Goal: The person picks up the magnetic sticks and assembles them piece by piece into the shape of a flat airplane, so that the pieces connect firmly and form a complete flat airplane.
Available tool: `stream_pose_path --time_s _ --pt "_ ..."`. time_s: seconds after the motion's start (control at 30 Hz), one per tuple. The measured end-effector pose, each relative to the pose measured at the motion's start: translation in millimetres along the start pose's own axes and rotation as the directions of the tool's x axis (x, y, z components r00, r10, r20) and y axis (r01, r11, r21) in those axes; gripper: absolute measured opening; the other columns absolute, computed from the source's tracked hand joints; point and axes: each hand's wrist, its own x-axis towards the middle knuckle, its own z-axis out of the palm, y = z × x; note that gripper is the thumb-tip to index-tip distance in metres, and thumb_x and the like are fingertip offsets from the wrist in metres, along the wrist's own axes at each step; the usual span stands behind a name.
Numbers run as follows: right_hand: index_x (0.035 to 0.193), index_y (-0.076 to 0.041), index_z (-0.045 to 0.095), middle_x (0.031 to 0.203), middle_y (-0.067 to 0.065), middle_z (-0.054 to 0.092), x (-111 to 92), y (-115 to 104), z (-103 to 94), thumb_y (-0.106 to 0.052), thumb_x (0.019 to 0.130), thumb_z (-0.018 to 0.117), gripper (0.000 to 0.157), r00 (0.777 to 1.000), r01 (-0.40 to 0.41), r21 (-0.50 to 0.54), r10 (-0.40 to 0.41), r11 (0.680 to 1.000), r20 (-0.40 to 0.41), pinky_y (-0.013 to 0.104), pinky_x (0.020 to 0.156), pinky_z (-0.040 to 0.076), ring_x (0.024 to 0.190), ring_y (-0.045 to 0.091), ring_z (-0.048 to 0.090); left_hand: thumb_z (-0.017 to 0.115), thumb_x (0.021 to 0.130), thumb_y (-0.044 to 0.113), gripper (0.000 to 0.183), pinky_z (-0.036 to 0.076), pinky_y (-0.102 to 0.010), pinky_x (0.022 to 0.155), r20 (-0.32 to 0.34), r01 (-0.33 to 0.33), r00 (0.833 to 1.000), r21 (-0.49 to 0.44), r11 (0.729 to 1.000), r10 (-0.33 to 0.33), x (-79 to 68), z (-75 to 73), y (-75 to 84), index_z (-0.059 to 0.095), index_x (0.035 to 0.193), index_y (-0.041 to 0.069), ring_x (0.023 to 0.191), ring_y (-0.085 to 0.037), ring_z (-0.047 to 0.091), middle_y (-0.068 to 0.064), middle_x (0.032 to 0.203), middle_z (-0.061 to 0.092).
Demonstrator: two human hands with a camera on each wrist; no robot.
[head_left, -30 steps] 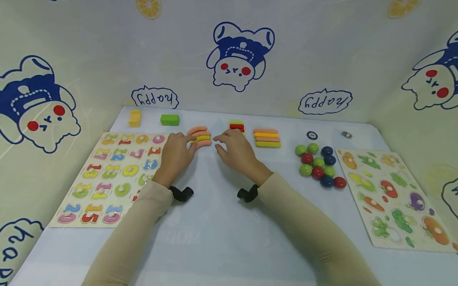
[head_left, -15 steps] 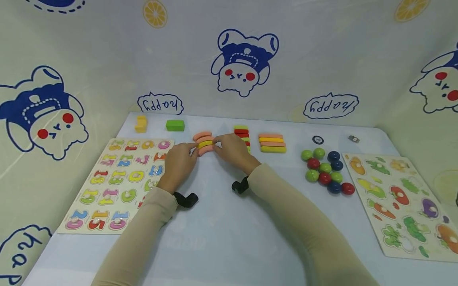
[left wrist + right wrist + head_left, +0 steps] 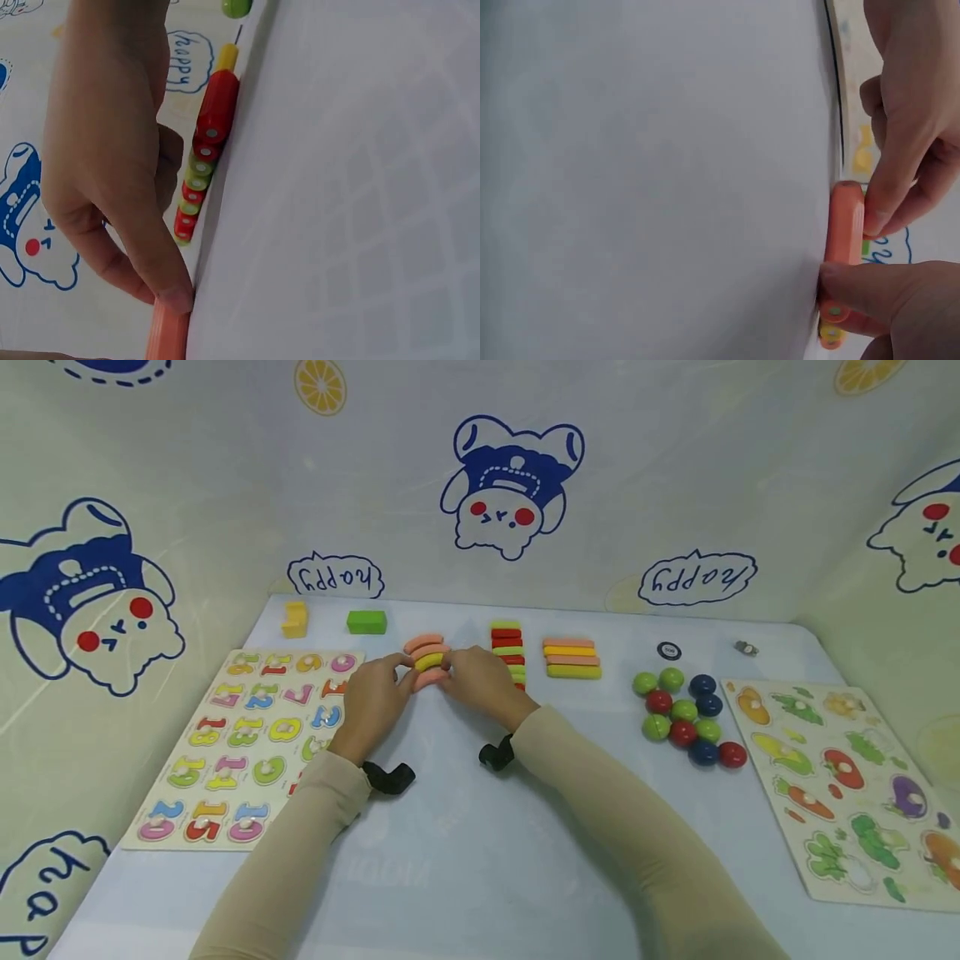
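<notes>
Both left hand (image 3: 375, 702) and right hand (image 3: 486, 683) pinch the curved sticks (image 3: 430, 662) at opposite ends, bunched on the bench (image 3: 450, 860) between them. Red and green sticks (image 3: 507, 643) lie just behind the right hand, straight sticks (image 3: 572, 658) farther right, then coloured balls (image 3: 683, 732).

- Two sleeved forearms (image 3: 288, 852) reach forward, angling inward
- The left hand (image 3: 373, 697), fingers bent, points its thumb toward the other
- The right hand (image 3: 487, 683) pinches between thumb and fingers, wrist angled inward
</notes>
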Motion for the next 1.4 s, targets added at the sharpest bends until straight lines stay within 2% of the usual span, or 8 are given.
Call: stream_pose_path --time_s 0.2,0.4,0.53,0.8,0.97,1.1,1.27,1.4 --pt "0.106 -0.018 0.069 0.078 -0.003 0.063 -32.7 13.6 -2.0 -0.043 0.086 0.064 0.032 0.999 -0.05 0.008 0.05 0.999 -0.006 0.024 0.058 0.045 0.068 0.013 0.053 0.062 0.09 0.032 0.03 0.033 -0.03 0.045 0.039 -0.005 0.999 -0.034 0.999 0.006 -2.0 7.4 2.7 0.067 0.112 0.013 0.054 -0.019 0.046 -0.002 0.056 0.049" --pt "0.104 -0.021 0.069 0.058 -0.004 0.053 -92.3 38.1 -13.0 -0.043 0.083 0.067 0.031 0.995 -0.053 0.113 0.063 0.992 -0.082 0.025 0.046 0.037 0.054 0.014 0.049 0.064 0.088 0.032 0.033 0.037 -0.031 0.047 0.02 0.0 1.0 -0.032 0.999 0.001 -2.3 8.6 5.4 0.066 0.115 0.013 0.059 -0.02 0.049 -0.002 0.064 0.054" --pt "0.105 -0.021 0.069 0.049 -0.002 0.042 -132.4 57.0 -17.5 -0.046 0.082 0.068 0.034 0.988 -0.116 0.161 0.13 0.98 -0.077 0.026 0.042 0.029 0.045 0.015 0.042 0.064 0.088 0.031 0.034 0.035 -0.031 0.047 0.025 0.021 0.999 -0.037 0.999 -0.02 -1.1 4.7 6.7 0.065 0.117 0.013 0.059 -0.021 0.048 -0.004 0.062 0.052" --pt "0.099 -0.021 0.071 0.047 -0.006 0.035 -197.6 92.7 -12.7 -0.043 0.081 0.07 0.028 0.975 -0.125 0.163 0.151 0.979 -0.161 0.025 0.042 0.022 0.042 0.01 0.032 0.063 0.088 0.031 0.034 0.037 -0.032 0.051 0.038 0.05 0.998 -0.041 0.998 -0.048 2.4 3.0 4.8 0.066 0.114 0.01 0.064 -0.021 0.049 -0.005 0.065 0.054" --pt "0.098 -0.019 0.071 0.046 -0.007 0.034 -212.2 104.1 -6.4 -0.046 0.081 0.068 0.032 0.958 -0.149 0.189 0.188 0.971 -0.214 0.024 0.041 0.021 0.04 0.009 0.03 0.063 0.088 0.032 0.036 0.033 -0.031 0.05 0.053 0.088 0.995 -0.038 0.995 -0.086 7.9 6.4 8.7 0.065 0.115 0.007 0.062 -0.022 0.047 -0.007 0.061 0.047" --pt "0.1 -0.022 0.07 0.045 -0.007 0.035 -213.8 109.3 1.7 -0.049 0.081 0.067 0.033 0.95 -0.176 0.244 0.229 0.954 -0.21 0.025 0.04 0.022 0.039 0.01 0.032 0.061 0.089 0.03 0.034 0.032 -0.031 0.049 0.059 0.103 0.993 -0.04 0.994 -0.1 9.6 8.8 10.0 0.065 0.113 0.006 0.061 -0.023 0.046 -0.007 0.062 0.046" --pt "0.102 -0.024 0.069 0.044 -0.008 0.035 -213.4 111.8 9.8 -0.052 0.082 0.064 0.035 0.946 -0.144 0.236 0.203 0.961 -0.253 0.025 0.04 0.022 0.038 0.009 0.032 0.06 0.089 0.028 0.031 0.035 -0.032 0.054 0.062 0.135 0.989 -0.045 0.99 -0.132 7.7 6.8 10.3 0.066 0.112 0.007 0.068 -0.023 0.049 -0.007 0.066 0.052" --pt "0.102 -0.021 0.07 0.044 -0.01 0.035 -213.6 111.4 13.0 -0.051 0.082 0.065 0.036 0.938 -0.127 0.218 0.189 0.968 -0.292 0.024 0.039 0.021 0.038 0.008 0.032 0.061 0.088 0.03 0.03 0.035 -0.033 0.055 0.078 0.117 0.99 -0.029 0.993 -0.115 2.7 3.1 10.5 0.067 0.108 0.007 0.067 -0.023 0.05 -0.007 0.063 0.051"
